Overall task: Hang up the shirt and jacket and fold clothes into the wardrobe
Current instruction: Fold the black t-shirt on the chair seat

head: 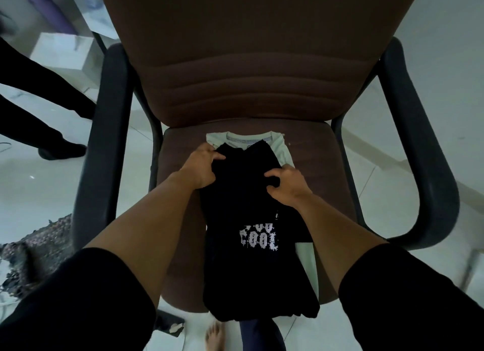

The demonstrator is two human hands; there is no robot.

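A black T-shirt point(248, 209) with white "COOL" print lies lengthwise on the seat of a brown office chair point(183, 151). Its lower end hangs over the front edge of the seat. Under it lies a pale green T-shirt point(281, 147), whose collar shows at the back of the seat. My left hand point(201, 167) grips the black shirt's top left part, fingers curled into the fabric. My right hand point(286, 184) grips its top right part in the same way.
The chair has dark armrests on the left point(104, 146) and right point(424, 154). Another person's black-clad legs point(39, 102) stand at the far left. A patterned cloth point(34, 248) lies on the white tiled floor at the lower left. A white box point(62, 52) sits behind.
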